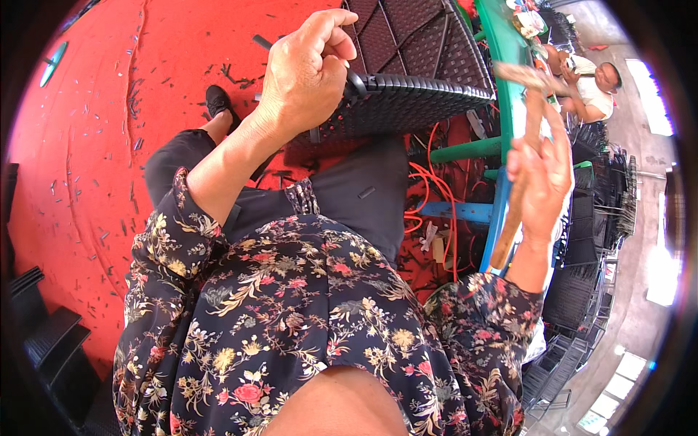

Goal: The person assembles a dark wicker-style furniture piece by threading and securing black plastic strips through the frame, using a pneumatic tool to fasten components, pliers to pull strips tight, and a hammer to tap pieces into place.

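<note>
A dark woven piece of furniture, with plastic wicker strips and a thick wrapped rim, rests against my lap at the top centre. My left hand is closed at its near left corner, fingers curled and thumb bent in. Whatever those fingers pinch is hidden, though a dark loop of strip shows just beside the thumb. On the right, my right hand is raised and wrapped around the wooden handle of a hammer. The hammer's worn brownish head points up, apart from the woven piece.
Many dark strip offcuts litter the red floor covering. A green table frame and orange cable lie close on my right. Beyond sits another person in a light top. Dark woven pieces are stacked at right.
</note>
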Motion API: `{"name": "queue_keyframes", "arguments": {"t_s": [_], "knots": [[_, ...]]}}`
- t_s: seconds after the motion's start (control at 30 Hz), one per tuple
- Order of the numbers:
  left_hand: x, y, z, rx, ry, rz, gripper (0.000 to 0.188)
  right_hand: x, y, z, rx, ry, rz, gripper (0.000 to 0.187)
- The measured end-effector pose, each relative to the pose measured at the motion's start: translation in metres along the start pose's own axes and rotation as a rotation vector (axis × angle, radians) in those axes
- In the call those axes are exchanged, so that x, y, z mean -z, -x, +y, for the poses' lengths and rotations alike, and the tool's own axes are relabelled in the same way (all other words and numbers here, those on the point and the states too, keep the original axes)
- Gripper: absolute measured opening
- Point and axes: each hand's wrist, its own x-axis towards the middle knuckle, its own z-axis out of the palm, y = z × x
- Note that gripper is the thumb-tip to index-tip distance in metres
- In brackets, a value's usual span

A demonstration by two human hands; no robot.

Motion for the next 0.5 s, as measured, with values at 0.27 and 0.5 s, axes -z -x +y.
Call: {"name": "queue_keyframes", "arguments": {"t_s": [0.27,0.5], "knots": [[0.005,-0.006,-0.011,-0.47,-0.185,0.16,0.048,0.299,0.118,0.203,-0.398,0.805,0.594,0.053],[0.016,-0.006,-0.012,-0.695,-0.236,0.211,0.046,0.446,0.261,0.277,-0.802,1.632,0.441,0.056]]}}
